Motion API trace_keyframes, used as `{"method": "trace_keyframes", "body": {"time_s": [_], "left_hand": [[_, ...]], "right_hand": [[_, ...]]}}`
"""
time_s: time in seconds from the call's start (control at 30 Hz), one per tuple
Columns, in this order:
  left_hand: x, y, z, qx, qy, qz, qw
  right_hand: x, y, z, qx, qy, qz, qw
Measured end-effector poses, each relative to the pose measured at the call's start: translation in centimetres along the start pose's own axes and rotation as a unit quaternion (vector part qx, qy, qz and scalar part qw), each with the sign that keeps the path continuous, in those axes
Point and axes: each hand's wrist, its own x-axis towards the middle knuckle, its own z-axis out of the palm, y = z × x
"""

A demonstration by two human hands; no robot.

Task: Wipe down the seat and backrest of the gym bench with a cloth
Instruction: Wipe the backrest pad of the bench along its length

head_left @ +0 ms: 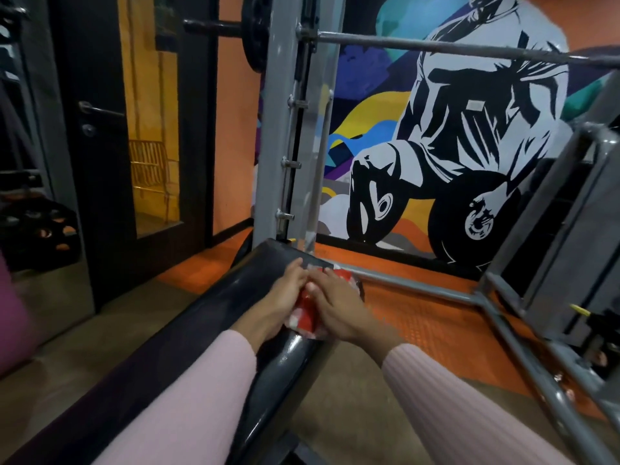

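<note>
Left hand [285, 297] rests on the black padded worktop [214, 317], its fingers laid fairly straight along the red-and-white cloth [307, 313], touching rather than clutching it. Just to its right, the right hand [339, 313] covers the cloth from the other side, fingers bent down over the bunched fabric; whether they actually pinch it cannot be told from this angle. The cloth sits between the two hands, near the far end of the pad and close to its right edge.

Risks from here appear modest but real. With the cloth wadded rather than spread flat, a stroke would likely cover only a narrow strip, leaving the left part of the glossy pad unwiped. So near the right edge, a sideways push could carry the cloth off the pad onto the orange floor mat [432, 317] beyond the right hand. Ahead of both hands stands the grey rack upright [278, 129] with its protruding pegs, and a long forward stroke could bring knuckles against it.
</note>
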Motion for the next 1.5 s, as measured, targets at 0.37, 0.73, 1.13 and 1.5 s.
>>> {"method": "trace_keyframes", "body": {"time_s": [0.37, 0.73, 1.13, 1.5], "left_hand": [[-3.1, -3.0, -1.8, 0.319, -0.002, 0.056, 0.946], [-5.4, -2.6, -2.4, 0.216, 0.200, 0.124, 0.948], [-6.9, -2.7, -0.5, 0.297, 0.122, 0.079, 0.944], [-7.6, -6.0, -1.0, 0.581, -0.018, 0.046, 0.812]], "right_hand": [[0.7, 3.4, -2.2, -0.198, -0.155, 0.000, 0.968], [-0.7, 0.7, -3.5, -0.032, -0.223, -0.027, 0.974], [-1.1, 3.2, 1.0, -0.037, -0.045, 0.093, 0.994], [-1.3, -0.1, 3.8, 0.313, 0.205, 0.334, 0.865]]}}
